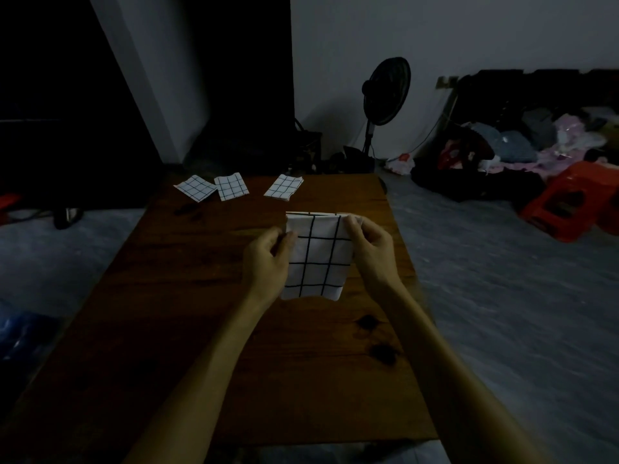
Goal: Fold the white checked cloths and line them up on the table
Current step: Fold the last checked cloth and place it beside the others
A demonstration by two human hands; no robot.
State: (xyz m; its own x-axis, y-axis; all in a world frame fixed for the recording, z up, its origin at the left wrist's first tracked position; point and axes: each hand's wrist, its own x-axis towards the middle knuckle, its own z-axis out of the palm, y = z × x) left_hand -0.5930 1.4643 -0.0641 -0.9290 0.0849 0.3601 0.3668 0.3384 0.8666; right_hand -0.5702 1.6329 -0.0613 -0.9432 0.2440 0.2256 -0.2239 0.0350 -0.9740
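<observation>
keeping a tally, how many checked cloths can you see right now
4. Three folded ones lie along the table's far edge: far-left cloth, middle cloth beside it, right cloth apart. The fourth cloth is held between left hand and right hand.

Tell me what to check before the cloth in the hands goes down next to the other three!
1. Left hand pinches the held cloth: ok.
2. Right hand pinches its other top corner: ok.
3. Held cloth folded flat, edges matching: cannot tell.
4. Three folded cloths lie at the table's far edge: ok.
5. Those three in a straight row: not ok, each is turned differently.
6. Bare wood right of the row: ok.
</observation>
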